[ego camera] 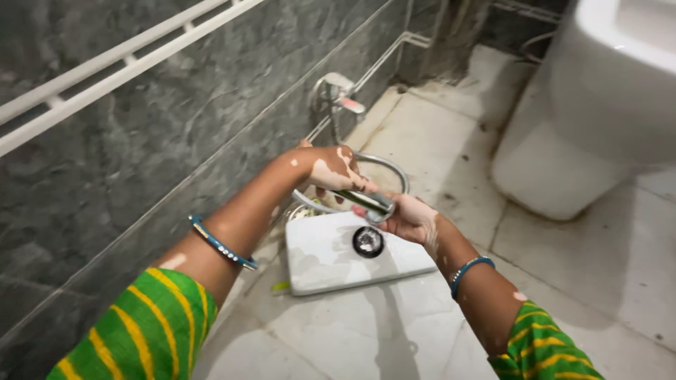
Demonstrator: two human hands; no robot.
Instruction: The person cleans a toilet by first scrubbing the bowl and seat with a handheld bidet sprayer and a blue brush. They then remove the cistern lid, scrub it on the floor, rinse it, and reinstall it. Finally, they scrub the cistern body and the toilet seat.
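My left hand (332, 170) and my right hand (412, 218) are both closed around a chrome hand sprayer (370, 203), held just above a white cistern lid (331, 257). The left hand grips its upper part from above and the right hand holds its lower end. A metal hose (386, 165) loops from the sprayer toward a chrome wall tap (336, 95). A round chrome flush button (368, 241) sits in the lid, right below the sprayer. Both forearms wear blue bangles and green-and-yellow striped sleeves.
A dark grey stone wall (176, 127) runs along the left, with a white rail (113, 67) on it. A white toilet bowl (598, 91) stands at the upper right. White pipes (415, 39) run along the wall base. The floor is light tile (577, 267).
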